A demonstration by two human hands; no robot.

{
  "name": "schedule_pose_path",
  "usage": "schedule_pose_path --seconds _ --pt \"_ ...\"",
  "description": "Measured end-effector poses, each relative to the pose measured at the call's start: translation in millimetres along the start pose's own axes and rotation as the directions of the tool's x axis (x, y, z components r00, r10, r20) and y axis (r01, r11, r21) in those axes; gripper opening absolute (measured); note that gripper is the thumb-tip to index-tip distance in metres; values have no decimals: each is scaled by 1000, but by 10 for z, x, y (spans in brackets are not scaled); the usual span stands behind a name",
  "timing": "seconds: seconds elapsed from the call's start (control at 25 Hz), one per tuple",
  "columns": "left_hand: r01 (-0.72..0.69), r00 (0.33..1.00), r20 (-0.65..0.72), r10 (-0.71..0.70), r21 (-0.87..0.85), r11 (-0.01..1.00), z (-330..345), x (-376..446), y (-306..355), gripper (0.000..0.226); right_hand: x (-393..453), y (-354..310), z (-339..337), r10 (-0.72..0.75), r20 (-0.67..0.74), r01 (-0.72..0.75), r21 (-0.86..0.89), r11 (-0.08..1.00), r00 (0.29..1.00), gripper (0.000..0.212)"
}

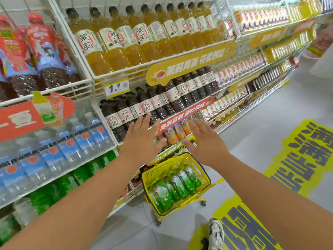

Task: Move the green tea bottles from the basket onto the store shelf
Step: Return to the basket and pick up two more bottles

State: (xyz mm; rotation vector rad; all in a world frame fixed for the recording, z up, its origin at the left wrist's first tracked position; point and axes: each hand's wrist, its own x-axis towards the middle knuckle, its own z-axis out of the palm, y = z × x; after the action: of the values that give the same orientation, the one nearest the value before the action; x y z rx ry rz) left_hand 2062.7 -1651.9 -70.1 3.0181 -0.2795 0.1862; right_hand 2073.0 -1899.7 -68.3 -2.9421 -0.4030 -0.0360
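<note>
A yellow wheeled basket stands on the floor against the shelving, holding several green tea bottles lying side by side. Both my arms reach out above it. My left hand is spread with straight fingers in front of the dark oolong bottles, holding nothing. My right hand is also spread and empty, a little right of the left, in front of orange-labelled bottles. More green bottles stand on a low shelf at the left, under the water bottles.
White wire shelves fill the left and top, stocked with yellow jasmine tea, dark oolong tea, red-capped drinks and water bottles. The grey aisle floor with yellow stickers lies to the right. My shoe is beside the basket.
</note>
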Motion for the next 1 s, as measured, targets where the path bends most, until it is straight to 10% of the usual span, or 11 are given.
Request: schedule_pose_path --seconds 0.52,1.0 --pt "454 888 72 -454 13 891 884 857 950 77 1402 1390 610 -376 195 385 -10 923 906 77" --pt "643 733 297 -612 -9 766 2507 498 856 87 1496 1442 2201 -376 391 355 128 926 840 80"
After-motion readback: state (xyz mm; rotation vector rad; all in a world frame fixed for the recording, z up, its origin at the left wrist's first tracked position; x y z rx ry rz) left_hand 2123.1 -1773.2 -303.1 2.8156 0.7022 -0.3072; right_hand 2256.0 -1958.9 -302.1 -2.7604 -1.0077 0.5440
